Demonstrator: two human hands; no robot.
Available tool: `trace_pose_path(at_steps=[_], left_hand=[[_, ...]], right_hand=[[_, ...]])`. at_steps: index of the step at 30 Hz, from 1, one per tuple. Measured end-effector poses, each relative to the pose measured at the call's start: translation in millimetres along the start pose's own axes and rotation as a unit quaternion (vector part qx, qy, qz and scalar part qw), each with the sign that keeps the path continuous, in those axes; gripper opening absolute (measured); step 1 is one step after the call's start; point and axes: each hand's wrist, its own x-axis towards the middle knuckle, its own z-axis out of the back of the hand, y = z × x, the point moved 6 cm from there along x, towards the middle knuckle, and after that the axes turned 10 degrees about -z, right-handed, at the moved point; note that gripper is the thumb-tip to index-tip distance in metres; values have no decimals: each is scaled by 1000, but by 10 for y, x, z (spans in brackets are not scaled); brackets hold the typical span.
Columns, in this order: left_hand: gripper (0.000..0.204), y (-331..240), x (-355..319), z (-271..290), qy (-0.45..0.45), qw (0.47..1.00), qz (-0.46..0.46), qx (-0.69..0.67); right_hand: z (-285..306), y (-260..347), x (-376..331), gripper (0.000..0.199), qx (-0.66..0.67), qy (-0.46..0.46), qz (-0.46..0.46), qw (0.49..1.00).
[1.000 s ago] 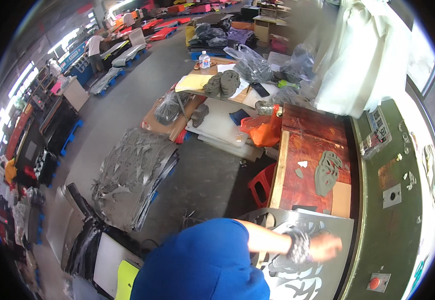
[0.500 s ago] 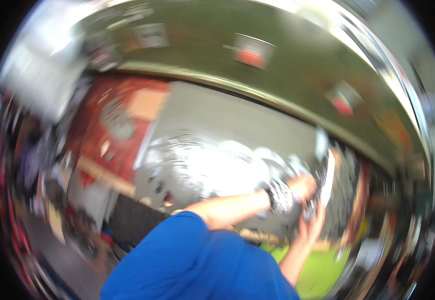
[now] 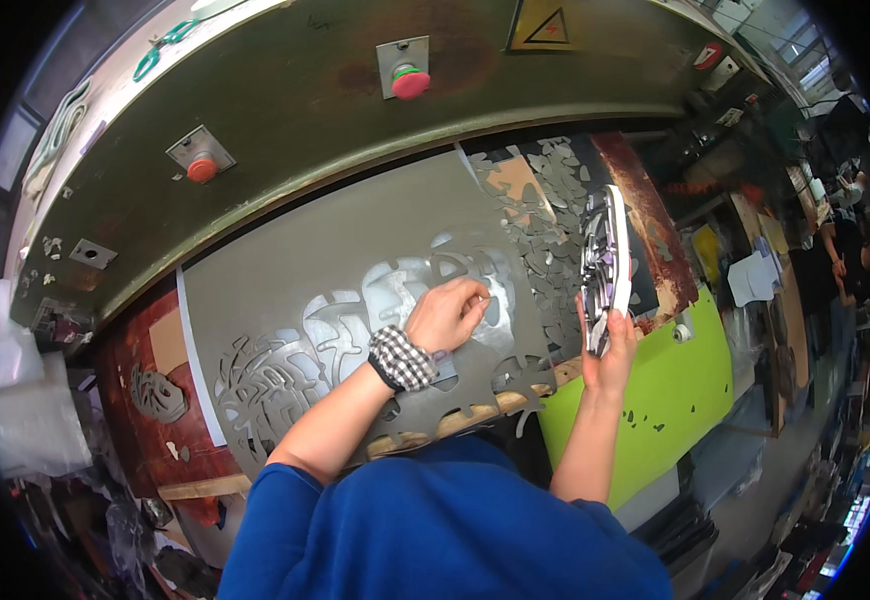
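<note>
A person in a blue top leans over a grey sheet (image 3: 355, 250) cut with leaf shapes, lying on a worn workbench below a green machine panel (image 3: 285, 110) with red buttons. The left hand (image 3: 447, 312) presses its fingertips on a cut leaf shape (not yet lifted). The right hand (image 3: 610, 350), to the right, grips a stack of cut leaf pieces (image 3: 603, 262) upright. This looks like the picking-out step; freeing the next piece likely needs a careful peel.
</note>
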Motion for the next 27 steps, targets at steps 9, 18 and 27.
trace_pose_path(at_steps=[9, 18, 27], left_hand=[[29, -289, -88, -326, 206, 956, -153, 144], [60, -264, -74, -446, 298, 915, -219, 162], [22, -197, 251, 38, 93, 960, -247, 96]], right_hand=[[219, 182, -87, 66, -277, -116, 80, 950], [514, 41, -177, 71, -732, -168, 151, 643], [-431, -666, -595, 48, -703, 42, 222, 674]])
